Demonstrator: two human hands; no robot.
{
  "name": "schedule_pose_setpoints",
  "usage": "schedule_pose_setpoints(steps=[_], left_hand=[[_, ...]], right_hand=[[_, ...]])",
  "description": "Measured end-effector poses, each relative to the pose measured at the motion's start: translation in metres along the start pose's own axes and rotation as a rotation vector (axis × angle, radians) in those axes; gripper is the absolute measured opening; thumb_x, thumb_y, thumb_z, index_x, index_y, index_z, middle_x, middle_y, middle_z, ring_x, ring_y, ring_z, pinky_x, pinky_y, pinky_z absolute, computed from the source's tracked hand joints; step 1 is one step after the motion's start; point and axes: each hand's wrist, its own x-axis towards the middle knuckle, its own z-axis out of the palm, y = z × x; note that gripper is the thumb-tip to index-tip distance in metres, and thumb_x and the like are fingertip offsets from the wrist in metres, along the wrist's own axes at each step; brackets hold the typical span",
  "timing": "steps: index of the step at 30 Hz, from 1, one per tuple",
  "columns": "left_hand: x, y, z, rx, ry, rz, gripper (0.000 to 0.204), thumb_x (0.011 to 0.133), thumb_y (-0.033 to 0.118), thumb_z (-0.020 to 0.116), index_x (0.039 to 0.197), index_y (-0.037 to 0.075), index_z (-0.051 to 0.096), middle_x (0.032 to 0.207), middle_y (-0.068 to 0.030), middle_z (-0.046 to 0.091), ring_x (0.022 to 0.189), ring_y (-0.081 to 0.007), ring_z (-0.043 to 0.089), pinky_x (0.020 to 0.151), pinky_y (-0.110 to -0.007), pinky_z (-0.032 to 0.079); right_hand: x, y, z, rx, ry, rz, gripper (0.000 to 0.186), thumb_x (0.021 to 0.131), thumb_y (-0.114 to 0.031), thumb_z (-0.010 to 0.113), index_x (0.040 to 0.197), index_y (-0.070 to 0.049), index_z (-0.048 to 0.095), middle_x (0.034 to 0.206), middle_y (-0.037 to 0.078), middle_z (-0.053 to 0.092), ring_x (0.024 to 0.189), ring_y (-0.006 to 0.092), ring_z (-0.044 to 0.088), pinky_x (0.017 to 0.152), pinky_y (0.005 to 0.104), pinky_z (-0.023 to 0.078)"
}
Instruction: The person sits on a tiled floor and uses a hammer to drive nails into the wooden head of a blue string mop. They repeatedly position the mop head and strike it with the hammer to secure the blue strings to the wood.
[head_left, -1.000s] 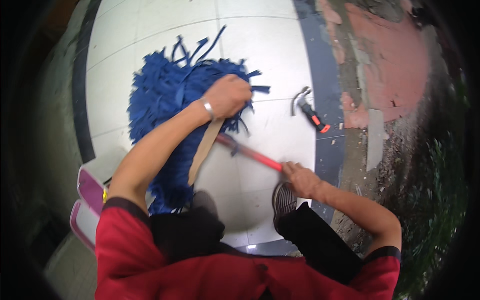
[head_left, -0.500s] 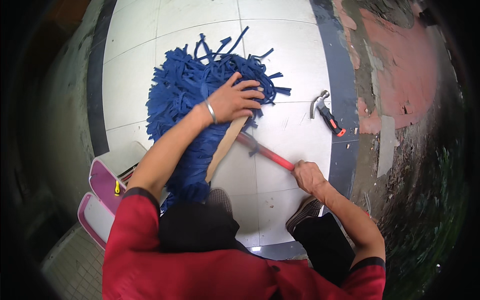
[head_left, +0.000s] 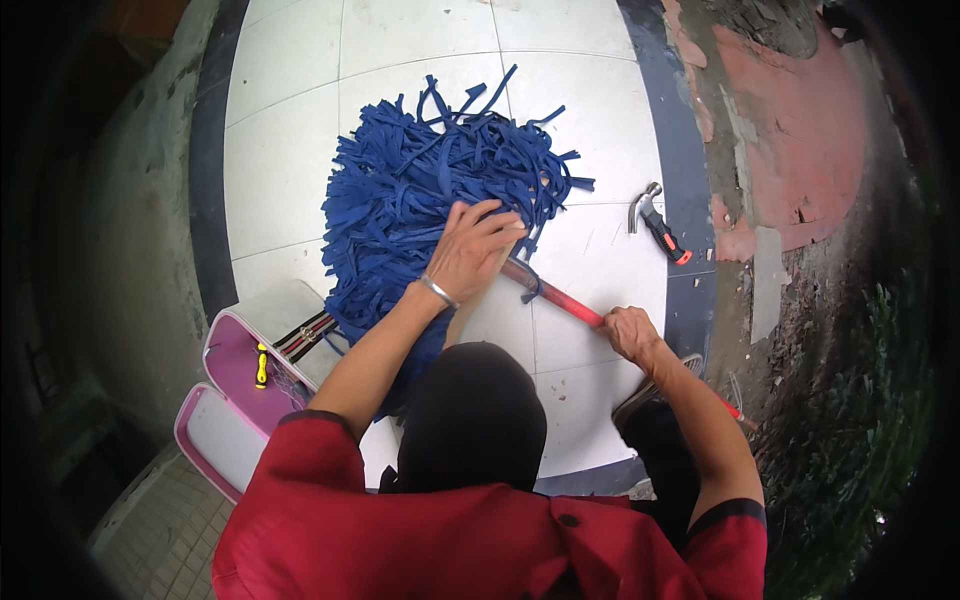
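Fingers of the person's left hand (head_left: 474,245) are moderately spread and slightly bent, pointing toward the upper right of the frame; they rest on the surface beneath them rather than clenching around it. The left forearm rises from the lower left, its back turned to the camera, with a smooth silver metal bangle (head_left: 438,293) around the wrist. Under that palm lies a thick, shaggy mass of dark blue fabric strips (head_left: 400,190), filling the upper middle of the frame, and the fingertips reach the upper end of a long, narrow beige strip (head_left: 478,305) along its right side.

Right-hand fingers are folded closed around the lower right end of a straight, round red handle (head_left: 568,304). The right hand (head_left: 630,333) sits right of centre, knuckles upward, its forearm bent in from the lower right. The handle slants up and left toward the beige strip (a scrap of dark blue cloth hangs around it near its upper end); whether the two are joined cannot be told.

A metal claw hammer with a black-and-orange grip (head_left: 661,229) lies at the upper right, well apart from both hands. At the lower left stands an open pink-and-white case (head_left: 229,352).
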Motion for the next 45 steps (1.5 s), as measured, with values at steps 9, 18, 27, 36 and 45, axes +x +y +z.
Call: schedule_pose_setpoints(steps=[9, 18, 27, 36, 45], left_hand=[[-0.002, -0.029, 0.01, -0.051, 0.093, -0.047, 0.032, 0.071, 0.006, 0.07, 0.101, 0.015, 0.077, 0.122, -0.0023, 0.065, 0.116, -0.0279, 0.054, 0.104, -0.041, 0.042], [0.073, -0.024, 0.009, 0.339, -0.666, 0.271, 0.016, 0.078, 0.03, 0.076, 0.086, 0.015, 0.077, 0.14, -0.0039, 0.053, 0.142, -0.0274, 0.033, 0.106, -0.053, 0.033], [0.067, -0.068, 0.048, -0.146, 0.157, 0.098, 0.01, 0.084, 0.007, 0.072, 0.093, 0.008, 0.075, 0.109, -0.0043, 0.072, 0.11, -0.0245, 0.065, 0.093, -0.034, 0.05], [-0.034, 0.008, -0.002, 0.197, 0.179, -0.359, 0.058, 0.073, 0.017, 0.077, 0.128, 0.007, 0.061, 0.136, -0.0138, 0.055, 0.132, -0.0383, 0.044, 0.109, -0.05, 0.032], [-0.095, 0.022, 0.023, 0.402, -0.166, -0.614, 0.111, 0.064, 0.035, 0.086, 0.155, 0.012, 0.027, 0.162, -0.0158, 0.022, 0.15, -0.0372, 0.017, 0.112, -0.062, 0.016]], right_hand=[[0.025, 0.068, -0.041, 0.28, 0.979, 0.321, 0.049, 0.083, -0.003, 0.066, 0.13, -0.001, 0.05, 0.12, 0.022, 0.054, 0.11, 0.0404, 0.053, 0.095, 0.0453, 0.044], [0.066, 0.09, -0.027, 0.239, 0.926, 0.344, 0.032, 0.094, -0.017, 0.061, 0.117, 0.001, 0.05, 0.11, 0.025, 0.053, 0.098, 0.0429, 0.054, 0.083, 0.0482, 0.047], [0.029, -0.088, -0.02, 2.172, 0.692, -0.037, 0.047, 0.099, -0.046, 0.051, 0.106, 0.0, 0.052, 0.072, 0.006, 0.054, 0.046, 0.0112, 0.045, 0.037, 0.0255, 0.034], [0.021, -0.17, -0.026, 2.163, 0.397, 0.334, 0.028, 0.103, -0.035, 0.054, 0.09, -0.011, 0.048, 0.067, -0.002, 0.046, 0.046, 0.0054, 0.038, 0.037, 0.0231, 0.028], [0.044, -0.182, -0.014, 1.79, 0.542, 0.181, 0.016, 0.102, -0.023, 0.055, 0.104, -0.008, 0.052, 0.065, -0.004, 0.047, 0.047, 0.0043, 0.043, 0.038, 0.0226, 0.034]])
